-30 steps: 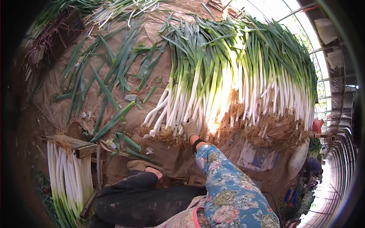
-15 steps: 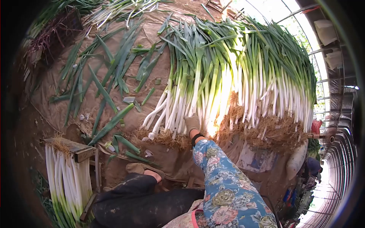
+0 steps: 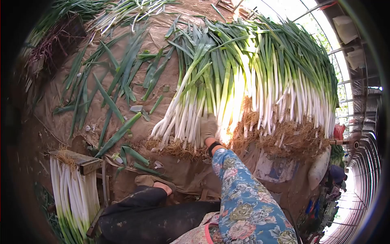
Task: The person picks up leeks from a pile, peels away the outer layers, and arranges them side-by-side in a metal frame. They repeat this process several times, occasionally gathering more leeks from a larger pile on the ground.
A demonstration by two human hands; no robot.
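Observation:
My right hand [image 3: 209, 127], in a pale work glove with a dark band at the wrist, is among the white stalks of a wide row of long green onions [image 3: 235, 81]. Its fingers look closed around a stalk near the root end; they are partly hidden. Just left of it, one green onion [image 3: 183, 91] lies slanted across the others, its top leaning right. The roots [image 3: 292, 140] are brown and shaggy along the near side of the row. My left hand is out of view.
A wooden rack [image 3: 87, 162] at lower left holds a bunch of green onions [image 3: 75, 195], roots up. Loose green leaves [image 3: 109, 97] are strewn over the brown ground sheet [image 3: 162, 107]. A white sack [image 3: 319, 168] lies at right. Another person [image 3: 336, 175] is far off at right.
A green onion that was upright above my right hand now lies slanted further left on the row. My hand has shifted slightly to the right along the stalks.

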